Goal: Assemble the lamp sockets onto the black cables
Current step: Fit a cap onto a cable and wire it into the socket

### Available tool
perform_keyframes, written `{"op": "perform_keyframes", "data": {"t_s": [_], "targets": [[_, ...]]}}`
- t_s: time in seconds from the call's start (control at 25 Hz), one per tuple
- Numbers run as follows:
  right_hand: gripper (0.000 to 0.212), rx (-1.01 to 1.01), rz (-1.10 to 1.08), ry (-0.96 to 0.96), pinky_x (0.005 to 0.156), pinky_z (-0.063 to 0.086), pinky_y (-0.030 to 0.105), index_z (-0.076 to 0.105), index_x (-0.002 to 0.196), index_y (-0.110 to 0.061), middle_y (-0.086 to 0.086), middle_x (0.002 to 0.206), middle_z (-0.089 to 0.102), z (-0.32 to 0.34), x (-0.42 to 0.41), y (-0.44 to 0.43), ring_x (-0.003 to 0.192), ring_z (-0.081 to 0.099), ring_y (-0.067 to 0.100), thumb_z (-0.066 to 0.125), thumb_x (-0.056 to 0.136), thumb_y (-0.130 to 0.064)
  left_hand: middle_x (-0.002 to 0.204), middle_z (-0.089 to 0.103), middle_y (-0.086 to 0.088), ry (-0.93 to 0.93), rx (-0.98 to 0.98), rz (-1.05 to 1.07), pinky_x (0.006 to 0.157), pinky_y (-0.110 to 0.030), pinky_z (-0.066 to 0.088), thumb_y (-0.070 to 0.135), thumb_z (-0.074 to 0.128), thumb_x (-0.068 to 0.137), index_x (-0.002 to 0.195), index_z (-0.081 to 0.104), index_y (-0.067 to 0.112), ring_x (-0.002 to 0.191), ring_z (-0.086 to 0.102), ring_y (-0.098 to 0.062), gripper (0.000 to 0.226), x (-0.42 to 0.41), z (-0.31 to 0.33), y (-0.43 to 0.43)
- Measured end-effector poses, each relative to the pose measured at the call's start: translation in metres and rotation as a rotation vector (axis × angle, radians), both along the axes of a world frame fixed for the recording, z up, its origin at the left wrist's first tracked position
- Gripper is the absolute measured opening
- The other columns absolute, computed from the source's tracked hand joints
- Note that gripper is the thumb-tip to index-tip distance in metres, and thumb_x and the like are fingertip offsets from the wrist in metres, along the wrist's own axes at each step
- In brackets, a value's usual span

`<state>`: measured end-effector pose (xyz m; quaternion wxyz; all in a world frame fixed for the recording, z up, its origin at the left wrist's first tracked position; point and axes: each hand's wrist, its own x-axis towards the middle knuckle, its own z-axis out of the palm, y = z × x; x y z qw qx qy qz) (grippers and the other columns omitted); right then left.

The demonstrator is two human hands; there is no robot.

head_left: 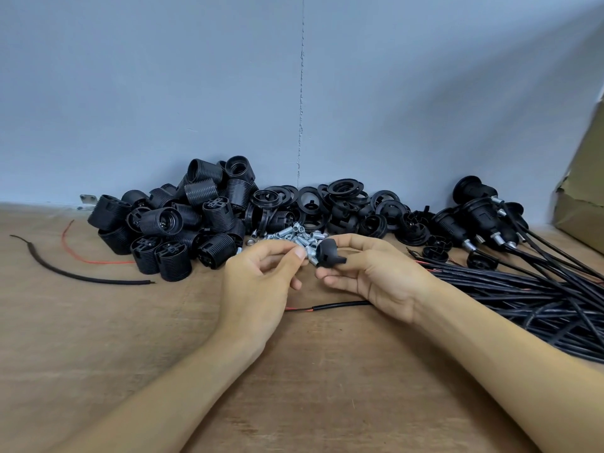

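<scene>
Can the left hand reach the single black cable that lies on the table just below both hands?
Probably yes: the cable lies uncovered on the table close to the left hand. However, that hand's fingers pinch a small metal tube, so they are not free yet.

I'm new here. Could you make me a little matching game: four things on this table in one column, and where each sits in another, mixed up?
1. socket shells
2. metal tubes
3. cap
4. cables

A. spread at the right
B. held in the right hand
C. heaped at back left
D. silver pile, centre

Pairs: 1-C, 2-D, 3-B, 4-A.
</scene>
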<state>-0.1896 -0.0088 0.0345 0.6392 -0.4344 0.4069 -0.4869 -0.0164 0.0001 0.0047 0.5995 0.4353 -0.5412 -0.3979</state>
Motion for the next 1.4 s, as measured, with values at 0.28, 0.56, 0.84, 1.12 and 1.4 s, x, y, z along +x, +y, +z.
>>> {"op": "perform_keyframes", "data": {"t_s": [0.28, 0.56, 0.84, 1.12, 1.4], "targets": [[0.023, -0.040, -0.029, 0.077, 0.053, 0.055, 0.020, 0.065, 0.104, -0.003, 0.011, 0.083, 0.074, -0.001, 0.000, 0.000, 0.063, 0.071, 0.018, 0.058, 0.090, 0.014, 0.077, 0.077, 0.005, -0.063, -0.012, -0.022, 0.053, -0.011, 0.045, 0.021, 0.074, 0.091, 0.087, 0.076, 0.026, 0.053, 0.060, -0.004, 0.007, 0.000, 0.000, 0.002], [0.021, -0.006, -0.011, 0.021, 0.068, 0.061, 0.028, 0.079, 0.095, -0.004, 0.020, 0.096, 0.076, 0.000, -0.001, -0.002, 0.082, 0.075, 0.030, 0.058, 0.094, -0.004, 0.077, 0.077, 0.006, -0.061, 0.004, 0.010, 0.053, -0.012, 0.045, 0.019, 0.073, 0.092, 0.085, 0.075, 0.025, 0.052, 0.059, -0.003, 0.010, 0.000, -0.002, 0.000], [0.042, -0.103, 0.109, 0.059, 0.089, 0.060, 0.033, 0.070, 0.121, -0.006, 0.019, 0.115, 0.073, 0.002, -0.008, -0.001, 0.106, 0.072, 0.034, 0.073, 0.079, -0.009, 0.076, 0.077, 0.008, -0.078, 0.009, 0.004, 0.053, -0.009, 0.045, 0.020, 0.073, 0.092, 0.084, 0.076, 0.026, 0.052, 0.060, 0.000, 0.010, 0.001, -0.001, 0.000], [0.035, -0.169, 0.064, 0.240, 0.072, 0.062, 0.028, 0.071, 0.111, -0.004, 0.008, 0.094, 0.076, 0.008, -0.006, 0.003, 0.079, 0.074, 0.023, 0.076, 0.082, -0.024, 0.075, 0.077, 0.006, -0.074, 0.015, -0.017, 0.053, -0.011, 0.046, 0.018, 0.075, 0.090, 0.085, 0.076, 0.024, 0.052, 0.061, -0.003, 0.008, 0.002, 0.000, 0.000], [0.044, -0.153, 0.043, 0.380, 0.046, 0.047, 0.024, 0.063, 0.092, -0.007, 0.013, 0.077, 0.068, 0.009, -0.002, 0.005, 0.052, 0.058, 0.018, 0.064, 0.091, -0.051, 0.075, 0.077, 0.004, -0.069, -0.009, -0.033, 0.056, -0.013, 0.047, 0.015, 0.074, 0.091, 0.086, 0.076, 0.020, 0.054, 0.060, -0.004, 0.008, 0.003, 0.000, 0.000]]}}
